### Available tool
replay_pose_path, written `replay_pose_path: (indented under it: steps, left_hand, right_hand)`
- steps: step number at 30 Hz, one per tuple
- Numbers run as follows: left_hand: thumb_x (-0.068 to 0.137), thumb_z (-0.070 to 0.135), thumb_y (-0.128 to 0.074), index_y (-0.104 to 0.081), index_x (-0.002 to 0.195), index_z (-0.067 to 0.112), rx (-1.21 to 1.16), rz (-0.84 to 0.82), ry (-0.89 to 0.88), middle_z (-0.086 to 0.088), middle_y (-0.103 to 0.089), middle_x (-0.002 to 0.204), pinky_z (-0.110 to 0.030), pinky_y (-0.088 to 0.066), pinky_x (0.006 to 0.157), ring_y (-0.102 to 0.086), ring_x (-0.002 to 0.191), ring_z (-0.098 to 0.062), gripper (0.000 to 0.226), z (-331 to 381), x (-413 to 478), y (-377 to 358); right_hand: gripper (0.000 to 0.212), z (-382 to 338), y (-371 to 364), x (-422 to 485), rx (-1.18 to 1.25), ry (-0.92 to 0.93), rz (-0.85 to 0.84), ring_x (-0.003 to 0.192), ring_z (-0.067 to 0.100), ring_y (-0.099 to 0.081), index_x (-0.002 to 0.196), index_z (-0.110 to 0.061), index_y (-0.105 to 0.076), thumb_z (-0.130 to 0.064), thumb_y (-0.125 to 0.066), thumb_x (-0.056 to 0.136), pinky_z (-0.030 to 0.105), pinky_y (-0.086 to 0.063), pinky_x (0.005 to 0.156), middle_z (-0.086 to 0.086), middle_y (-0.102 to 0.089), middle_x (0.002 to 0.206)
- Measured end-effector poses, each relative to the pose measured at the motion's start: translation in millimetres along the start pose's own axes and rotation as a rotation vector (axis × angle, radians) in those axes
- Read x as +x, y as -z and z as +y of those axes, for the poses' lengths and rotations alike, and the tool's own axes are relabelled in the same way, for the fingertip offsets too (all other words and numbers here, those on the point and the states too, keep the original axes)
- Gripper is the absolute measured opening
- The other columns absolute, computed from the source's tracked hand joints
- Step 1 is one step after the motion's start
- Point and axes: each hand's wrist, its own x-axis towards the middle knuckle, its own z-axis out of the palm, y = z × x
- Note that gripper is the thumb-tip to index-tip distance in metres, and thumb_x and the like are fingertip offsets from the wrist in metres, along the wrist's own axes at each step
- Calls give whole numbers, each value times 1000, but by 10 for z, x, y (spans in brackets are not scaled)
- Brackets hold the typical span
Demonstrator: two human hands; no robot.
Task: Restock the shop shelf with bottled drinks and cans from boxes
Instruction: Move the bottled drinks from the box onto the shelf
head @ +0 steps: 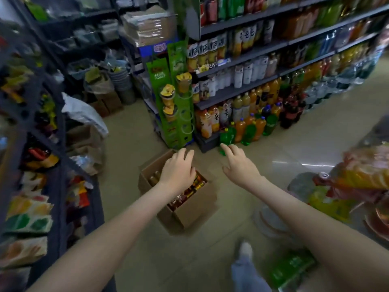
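An open cardboard box [195, 213] stands on the floor in the aisle, with several bottles [190, 191] of amber and red drink inside. My left hand [179, 169] hovers over the box's far half, fingers loosely bent and holding nothing. Farther right, my right hand [239, 162] reaches forward with relaxed fingers, empty, just in front of the green bottles [228, 135] that stand on the floor. The drinks shelf [235, 91] rises behind them, packed with bottles and cans on every tier.
A green display stand [179, 106] holding cups sits at the shelf's left end. Snack racks [31, 186] line the left side. Packaged goods [353, 182] pile up at right. A green pack [292, 268] and my foot [245, 249] are near the bottom.
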Motion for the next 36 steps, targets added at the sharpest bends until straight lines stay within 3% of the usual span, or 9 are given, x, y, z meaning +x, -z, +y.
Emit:
replay_pose_path:
  steps: [5, 11, 20, 27, 31, 36]
  left_hand:
    - [96, 33, -45, -29, 147, 14, -2, -7, 31, -11, -34, 148, -39, -43, 99, -41, 129, -28, 56, -100, 1090, -221]
    - [96, 32, -45, -30, 147, 12, -41, -12, 211, -13, -35, 147, -39, -43, 97, -43, 128, -29, 56, -461, 1964, -308]
    - [95, 33, -51, -6, 153, 24, -221, -158, 697, -17, -22, 152, -45, -39, 104, -34, 133, -35, 73, -1590, 2426, -581]
    - [97, 30, -47, -12, 152, 22, -273, -119, 873, -13, -24, 153, -40, -40, 102, -33, 135, -31, 66, -2112, 2776, -666]
    - [96, 28, -47, -16, 151, 21, -294, -114, 989, -12, -27, 151, -39, -37, 103, -36, 133, -30, 63, -2268, 2892, -876]
    - [94, 32, -49, -20, 148, 20, -355, -156, 1295, -12, -33, 146, -41, -36, 103, -38, 129, -30, 62, -2342, 2988, -1384]
  right_hand:
    - [68, 456, 4, 1057, -44, 54, 14, 128, 31, -36, 151, -16, -19, -15, -51, 90, 45, -47, 93, 11, -32, 146]
    - [76, 494, -50, 2275, -122, 251, -144, 129, 32, -33, 152, -17, -12, -13, -55, 89, 43, -48, 90, 11, -27, 147]
    - [75, -294, -774, 3738, -198, 582, -323, 134, 31, -29, 154, -21, -6, -16, -51, 94, 43, -45, 94, 12, -24, 151]
    - [87, -809, -1139, 4469, -270, 836, -435, 133, 28, -30, 153, -22, -3, -21, -61, 89, 40, -47, 95, 10, -25, 149]
    - [84, -965, -1481, 4866, -304, 941, -512, 134, 27, -29, 153, -26, -1, -19, -57, 91, 39, -46, 96, 10, -23, 151]
    - [81, -898, -1950, 5320, -298, 1108, -705, 136, 24, -27, 153, -27, 0, -23, -55, 94, 40, -37, 105, 6, -22, 152]
